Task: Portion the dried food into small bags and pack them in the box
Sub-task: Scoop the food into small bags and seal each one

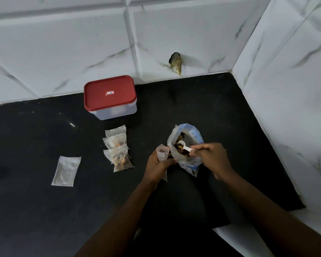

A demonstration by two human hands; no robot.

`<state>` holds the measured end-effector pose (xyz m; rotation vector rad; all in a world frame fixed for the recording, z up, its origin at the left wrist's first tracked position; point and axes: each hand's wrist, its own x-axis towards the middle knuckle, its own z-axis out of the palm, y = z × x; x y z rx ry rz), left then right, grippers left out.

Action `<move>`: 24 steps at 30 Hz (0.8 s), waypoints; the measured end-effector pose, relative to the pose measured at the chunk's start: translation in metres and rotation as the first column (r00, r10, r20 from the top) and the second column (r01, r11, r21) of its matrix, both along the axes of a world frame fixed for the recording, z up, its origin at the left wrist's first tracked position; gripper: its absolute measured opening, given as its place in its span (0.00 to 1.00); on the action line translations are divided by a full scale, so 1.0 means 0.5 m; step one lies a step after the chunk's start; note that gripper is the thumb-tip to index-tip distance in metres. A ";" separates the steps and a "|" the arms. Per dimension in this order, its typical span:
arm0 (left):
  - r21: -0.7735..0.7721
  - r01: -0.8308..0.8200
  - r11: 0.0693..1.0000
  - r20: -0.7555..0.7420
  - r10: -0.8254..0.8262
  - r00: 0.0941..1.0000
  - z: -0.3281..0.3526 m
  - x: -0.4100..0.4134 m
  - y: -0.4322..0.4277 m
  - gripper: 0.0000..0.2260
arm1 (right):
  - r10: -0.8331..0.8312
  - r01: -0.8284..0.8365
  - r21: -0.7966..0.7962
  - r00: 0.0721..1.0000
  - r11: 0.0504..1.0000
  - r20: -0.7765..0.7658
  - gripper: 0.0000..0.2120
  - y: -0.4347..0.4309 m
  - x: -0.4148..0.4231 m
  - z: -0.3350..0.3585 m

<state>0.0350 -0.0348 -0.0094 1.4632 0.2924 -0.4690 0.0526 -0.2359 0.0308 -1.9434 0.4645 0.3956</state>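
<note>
Fingers [170, 161] of the left hand [157, 166] are curled round a small clear bag [163, 152] and hold its mouth open and upward. The right hand's fingers pinch a spoon handle.

At the left of the frame, an empty clear zip bag [66, 171] lies flat on the black countertop [35, 210], apart from everything else. To its right, just left of centre, three filled small bags [119, 156] overlap in a short column, with brown and yellow pieces showing through the plastic. Above them in the frame, against the white marble-look tiled wall [63, 43], stands the box [117, 113]. It is translucent, and its red lid [109, 93] is on.

At centre, the left hand holds the small bag just beside, and touching, a larger clear bag with blue print [193, 133]. This larger bag stands open on the countertop with dark and yellow dried food [180, 153] inside.

The right hand [211, 158] comes in from the right. Its thumb and fingertips are closed on the handle of a small white plastic spoon [183, 145], whose bowl is inside the larger bag, above the food. Whether the bowl carries anything cannot be told.

Higher up, right of centre, a dark ragged patch [175, 63] sits low on the wall.
</note>
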 end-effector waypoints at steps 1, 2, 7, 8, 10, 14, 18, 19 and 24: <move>-0.004 0.007 1.000 -0.004 -0.007 1.000 0.000 0.000 0.000 0.13 | -0.051 0.053 0.048 0.998 0.997 -0.038 0.08 -0.001 0.000 0.001; -0.006 0.019 1.000 -0.006 -0.019 1.000 -0.001 0.000 0.002 0.13 | -0.092 0.097 0.079 0.994 0.992 -0.064 0.08 0.000 0.000 0.002; -0.039 0.087 0.995 -0.017 -0.088 0.996 0.004 0.002 0.006 0.14 | -0.161 0.165 0.083 0.986 0.983 -0.050 0.08 0.029 0.004 0.001; -0.039 0.092 0.995 -0.016 -0.093 0.996 0.005 0.003 0.007 0.14 | -0.148 0.151 0.078 0.988 0.985 -0.045 0.08 0.032 0.003 0.001; -0.028 0.090 0.996 -0.012 -0.090 0.996 0.004 0.005 0.009 0.14 | -0.094 0.097 0.065 0.994 0.993 -0.052 0.08 0.031 0.000 0.005; -0.032 0.087 0.996 -0.013 -0.087 0.996 0.000 0.004 0.011 0.14 | -0.078 0.084 0.064 0.993 0.994 -0.088 0.08 0.012 0.001 0.020; -0.047 0.104 0.993 -0.018 -0.105 0.994 0.001 0.003 0.014 0.14 | -0.181 0.212 0.210 0.971 0.954 -0.158 0.08 0.010 0.007 0.026; -0.049 0.114 0.992 -0.017 -0.115 0.993 0.000 0.003 0.014 0.14 | -0.203 0.239 0.229 0.964 0.944 -0.170 0.08 0.013 0.008 0.025; -0.026 0.094 0.995 0.010 -0.094 0.996 0.005 0.003 0.016 0.15 | -0.269 0.329 0.313 0.938 0.891 -0.220 0.09 0.017 0.003 0.024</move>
